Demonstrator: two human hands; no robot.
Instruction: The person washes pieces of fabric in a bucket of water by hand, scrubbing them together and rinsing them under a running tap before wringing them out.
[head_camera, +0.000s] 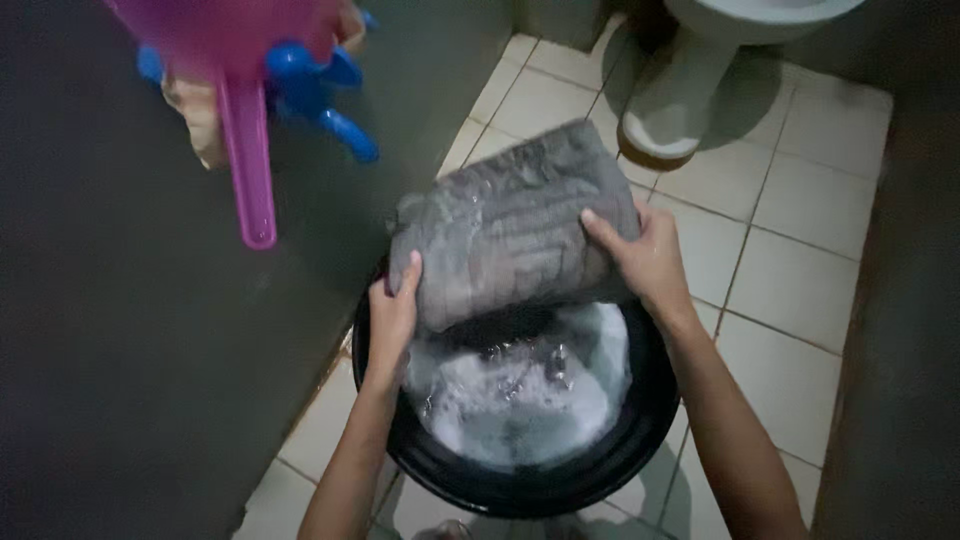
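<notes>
Head view shows you a floor of pale square tiles, with a dark grey wall on your left. Below you sits a round black plastic basin filled with foamy, soapy water. Just above its far rim you hold a wet, folded grey ribbed cloth, lifted clear of the suds. Your right hand grips its right edge, fingers clenched over the top; your left hand clasps the lower left corner. A pink plastic dipper with a long handle hangs upper left.
</notes>
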